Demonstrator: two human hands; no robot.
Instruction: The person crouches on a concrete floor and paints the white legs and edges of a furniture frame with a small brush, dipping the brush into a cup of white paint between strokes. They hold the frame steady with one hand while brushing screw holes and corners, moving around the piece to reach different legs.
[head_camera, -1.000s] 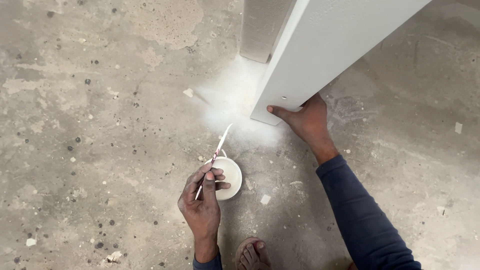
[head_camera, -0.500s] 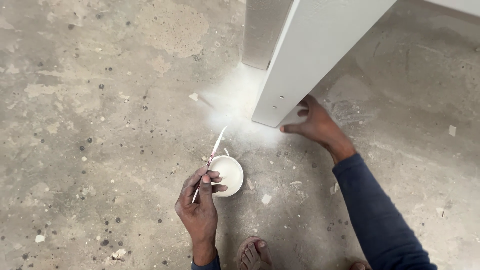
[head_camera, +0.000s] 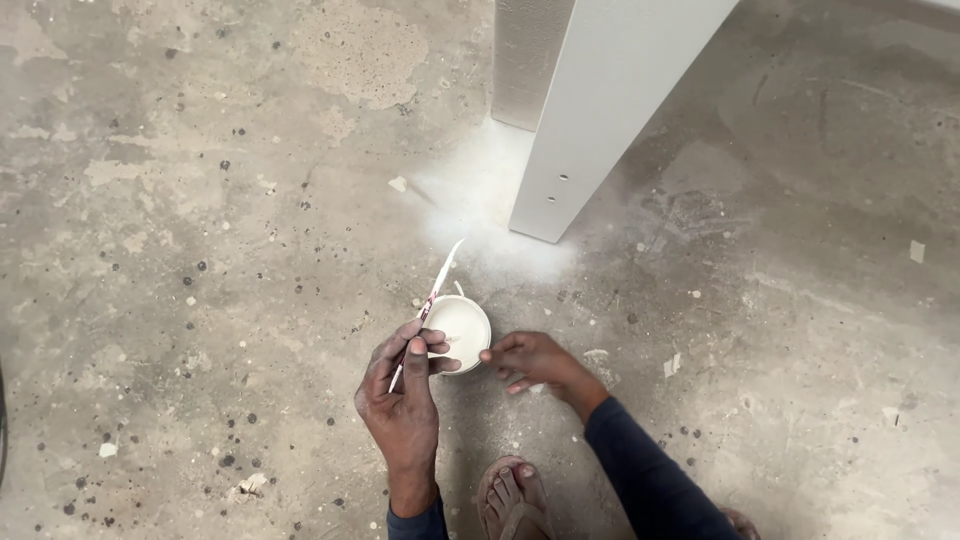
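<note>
Small round white cup (head_camera: 462, 330) sits on the concrete floor (head_camera: 200, 250), low in the centre of the head view, directly in front of the person's sandalled foot (head_camera: 512, 500). Contents look white; the surface is flat and even. Cup upright.

Left hand (head_camera: 405, 395): fingers curled shut around a thin brush (head_camera: 428, 308), thumb pressed along the handle. Hand lies against the cup's left rim. The brush slants up and to the right, its white-coated tip extending past the far edge of the cup toward the white dusted patch (head_camera: 490, 215) on the floor.

Right hand (head_camera: 530, 362): just beside the cup on its right, fingertips at or very near the rim; contact cannot be confirmed. Fingers loosely spread and bent, holding nothing. Dark blue sleeve (head_camera: 650, 470) runs from the wrist down to the lower frame edge.

Beyond the cup, well apart from both hands: a white painted board (head_camera: 610, 110) stands on end, its bottom corner resting on the dusted patch; two small holes visible on its narrow face near the lower end. A grey concrete column (head_camera: 525, 60) stands directly behind it.

Floor is mottled grey with dark specks and a few pale chips scattered about.
</note>
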